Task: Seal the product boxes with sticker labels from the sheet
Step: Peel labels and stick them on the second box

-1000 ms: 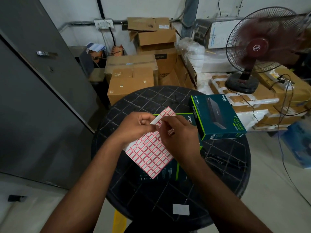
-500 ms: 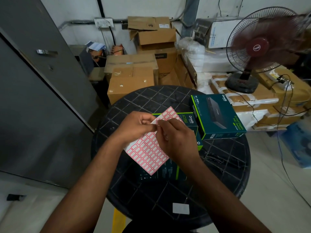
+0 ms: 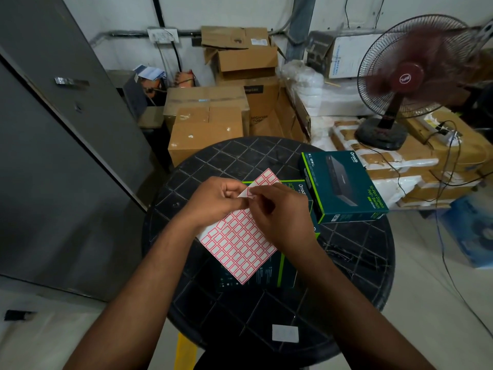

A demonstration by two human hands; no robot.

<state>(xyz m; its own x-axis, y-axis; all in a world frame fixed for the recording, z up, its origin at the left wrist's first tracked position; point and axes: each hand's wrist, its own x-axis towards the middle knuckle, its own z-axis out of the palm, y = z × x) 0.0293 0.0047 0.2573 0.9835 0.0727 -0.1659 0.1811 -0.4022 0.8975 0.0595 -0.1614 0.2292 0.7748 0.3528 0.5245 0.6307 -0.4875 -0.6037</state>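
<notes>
Left hand pinches the sticker sheet mid-surface, right hand has its grip on one label, peeling. No seal shows on either product box by the right edge, so sealing looks barely begun

1. My left hand is curled with its back turned up, and its thumb and forefinger are pinched together at the right side of the hand.
2. My right hand sits just beside it, knuckles up. Its fingertips are drawn together in a fine pinch and meet those of my left hand.
3. Both forearms are bare and reach forward from the lower edge of the view, converging toward the hands.
4. My wrists are nearly straight.
</notes>
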